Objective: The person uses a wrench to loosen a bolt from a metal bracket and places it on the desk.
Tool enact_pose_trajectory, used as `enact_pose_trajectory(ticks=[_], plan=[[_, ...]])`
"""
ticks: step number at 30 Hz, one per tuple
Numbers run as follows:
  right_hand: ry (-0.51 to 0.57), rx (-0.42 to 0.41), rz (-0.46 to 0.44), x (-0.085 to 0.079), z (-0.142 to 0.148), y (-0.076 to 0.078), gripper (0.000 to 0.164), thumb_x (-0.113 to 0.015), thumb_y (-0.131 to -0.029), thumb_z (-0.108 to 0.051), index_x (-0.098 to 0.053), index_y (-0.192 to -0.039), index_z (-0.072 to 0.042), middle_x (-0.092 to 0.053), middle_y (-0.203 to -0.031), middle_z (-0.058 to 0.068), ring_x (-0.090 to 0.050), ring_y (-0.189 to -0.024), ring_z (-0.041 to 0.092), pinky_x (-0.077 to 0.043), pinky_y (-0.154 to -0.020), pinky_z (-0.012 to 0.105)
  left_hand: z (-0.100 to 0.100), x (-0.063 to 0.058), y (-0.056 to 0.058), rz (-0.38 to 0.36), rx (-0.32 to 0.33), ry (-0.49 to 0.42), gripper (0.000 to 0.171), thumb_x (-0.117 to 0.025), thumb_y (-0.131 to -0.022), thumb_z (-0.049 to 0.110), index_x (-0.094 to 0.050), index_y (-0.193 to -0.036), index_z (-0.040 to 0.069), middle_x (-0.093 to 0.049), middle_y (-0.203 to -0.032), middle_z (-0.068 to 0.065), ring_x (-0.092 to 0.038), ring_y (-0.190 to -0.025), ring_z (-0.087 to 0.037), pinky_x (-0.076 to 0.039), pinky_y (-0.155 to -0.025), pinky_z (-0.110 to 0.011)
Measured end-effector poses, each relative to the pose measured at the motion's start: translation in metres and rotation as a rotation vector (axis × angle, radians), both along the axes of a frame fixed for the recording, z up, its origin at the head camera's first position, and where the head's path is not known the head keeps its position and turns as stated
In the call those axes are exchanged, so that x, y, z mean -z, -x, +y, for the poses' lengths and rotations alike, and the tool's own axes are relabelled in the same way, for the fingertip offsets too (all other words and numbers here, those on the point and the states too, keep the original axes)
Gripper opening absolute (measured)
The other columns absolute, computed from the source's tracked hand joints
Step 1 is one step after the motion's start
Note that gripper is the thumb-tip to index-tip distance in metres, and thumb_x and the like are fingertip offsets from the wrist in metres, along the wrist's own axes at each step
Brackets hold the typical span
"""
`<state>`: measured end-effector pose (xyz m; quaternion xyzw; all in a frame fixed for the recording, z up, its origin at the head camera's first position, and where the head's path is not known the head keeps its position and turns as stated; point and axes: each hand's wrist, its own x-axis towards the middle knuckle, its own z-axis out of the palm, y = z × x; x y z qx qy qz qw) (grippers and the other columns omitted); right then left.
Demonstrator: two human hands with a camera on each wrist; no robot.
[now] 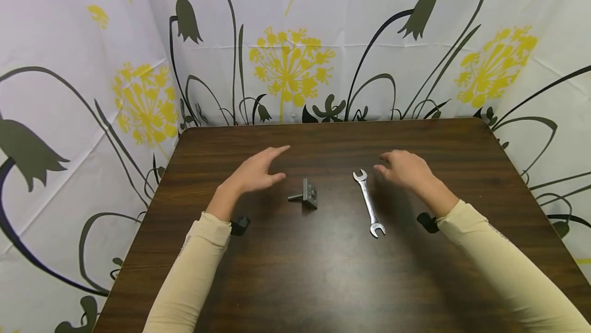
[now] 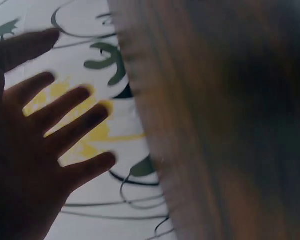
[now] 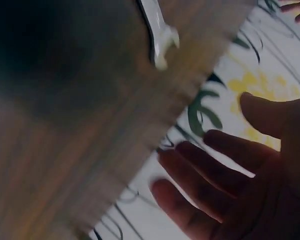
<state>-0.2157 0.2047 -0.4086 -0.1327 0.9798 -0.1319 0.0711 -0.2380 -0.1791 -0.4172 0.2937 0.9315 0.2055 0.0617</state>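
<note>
- Head view, far left: left hand appears raised over the worktop, fingers extended and thumb set apart in a wide spread; nothing held. A dark wrist unit sits at the sleeve.
- Next: metal fitting, a small grey block with a rod projecting toward the left hand. It lies on the worktop just beside that hand, untouched. Judged rigid, compact, fairly heavy for its size and not fragile; edges may be hard on the fingertips. Best hold: thumb and fingers across the block's opposite sides, or a pinch on the rod if the block must be turned.
- Right of the fitting, apart from it: wrench, bright metal, double-ended, lying flat and slanted, its far end nearest the right hand. Judged stiff, moderately heavy, robust; the polished finish may slip under dry fingers. Best hold: mid-shank, for balance, leaving both ends free.
- Far right: right hand, just beside the wrench's far end, fingers gently bent and thumb apart, moderately wide; nothing held. The right wrist view confirms an empty palm.
- Count, left to right: hands, two; wrist units, two, one per arm; fitting, one, with one projecting rod visible; wrench, one, with two forked ends; worktop, one. Smaller parts on the block's face: too small to count.
</note>
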Motion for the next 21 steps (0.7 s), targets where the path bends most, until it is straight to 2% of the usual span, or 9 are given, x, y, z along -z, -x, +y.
enact_pose_trajectory(ticks=[2, 4, 6, 8, 10, 12, 16, 21], plan=[[-0.007, 0.027, -0.039, 0.008, -0.008, -0.007, 0.046, -0.061, -0.096, -0.034, -0.064, -0.126, 0.001, -0.065, -0.121, 0.022, -0.061, -0.107, 0.042, -0.049, -0.083, 0.057, 0.007, 0.008, -0.004, -0.088, 0.038, -0.011, 0.075, -0.070, -0.087, 0.021, -0.034, -0.152, 0.012, -0.046, -0.144, -0.015, -0.045, -0.131, -0.032, -0.038, -0.105, -0.051], [-0.016, 0.050, -0.068, 0.016, -0.016, -0.014, 0.041, -0.063, -0.095, -0.036, -0.070, -0.117, -0.002, -0.068, -0.112, 0.020, -0.065, -0.097, 0.039, -0.052, -0.077, 0.055, 0.015, 0.016, -0.008, -0.147, 0.073, -0.015, 0.079, -0.073, -0.083, 0.021, -0.035, -0.151, 0.010, -0.049, -0.140, -0.016, -0.047, -0.129, -0.033, -0.039, -0.104, -0.051], [-0.034, 0.073, -0.083, 0.023, -0.022, -0.020, 0.035, -0.064, -0.093, -0.038, -0.073, -0.104, -0.006, -0.070, -0.103, 0.017, -0.066, -0.087, 0.035, -0.052, -0.070, 0.051, 0.024, 0.025, -0.012, -0.173, 0.087, -0.016, 0.082, -0.077, -0.082, 0.026, -0.036, -0.150, 0.008, -0.051, -0.136, -0.016, -0.049, -0.125, -0.031, -0.041, -0.102, -0.049], [-0.053, 0.087, -0.090, 0.029, -0.028, -0.024, 0.032, -0.066, -0.092, -0.041, -0.071, -0.086, -0.010, -0.068, -0.088, 0.013, -0.063, -0.075, 0.030, -0.050, -0.061, 0.047, 0.032, 0.034, -0.015, -0.178, 0.078, -0.022, 0.086, -0.081, -0.080, 0.034, -0.038, -0.149, 0.007, -0.053, -0.131, -0.014, -0.052, -0.121, -0.029, -0.043, -0.099, -0.046], [-0.072, 0.100, -0.092, 0.035, -0.032, -0.027, 0.037, -0.069, -0.089, -0.044, -0.063, -0.073, -0.012, -0.063, -0.076, 0.008, -0.058, -0.066, 0.026, -0.047, -0.055, 0.043, 0.041, 0.041, -0.019, -0.175, 0.047, -0.022, 0.089, -0.084, -0.076, 0.041, -0.041, -0.147, 0.007, -0.054, -0.127, -0.012, -0.053, -0.117, -0.027, -0.045, -0.096, -0.044], [-0.087, 0.101, -0.085, 0.041, -0.034, -0.029, 0.041, -0.072, -0.086, -0.046, -0.057, -0.068, -0.013, -0.058, -0.069, 0.006, -0.056, -0.062, 0.025, -0.046, -0.053, 0.042, 0.049, 0.047, -0.024, -0.160, -0.001, -0.015, 0.090, -0.085, -0.073, 0.046, -0.044, -0.144, 0.009, -0.054, -0.124, -0.008, -0.054, -0.113, -0.025, -0.046, -0.093, -0.042], [-0.093, 0.098, -0.046, 0.051, -0.038, -0.034, 0.044, -0.080, -0.078, -0.045, -0.054, -0.065, -0.012, -0.055, -0.064, 0.003, -0.054, -0.058, 0.024, -0.046, -0.050, 0.042, 0.061, 0.055, -0.030, -0.118, -0.086, 0.012, 0.085, -0.086, -0.071, 0.049, -0.048, -0.138, 0.014, -0.055, -0.118, -0.003, -0.054, -0.105, -0.021, -0.048, -0.087, -0.042], [-0.081, 0.087, 0.036, 0.058, -0.041, -0.040, 0.039, -0.081, -0.078, -0.033, -0.052, -0.062, -0.012, -0.054, -0.060, 0.003, -0.054, -0.055, 0.025, -0.046, -0.046, 0.044, 0.068, 0.063, -0.035, -0.069, -0.160, 0.018, 0.076, -0.086, -0.070, 0.049, -0.051, -0.131, 0.017, -0.057, -0.113, -0.002, -0.057, -0.097, -0.020, -0.050, -0.081, -0.042]])
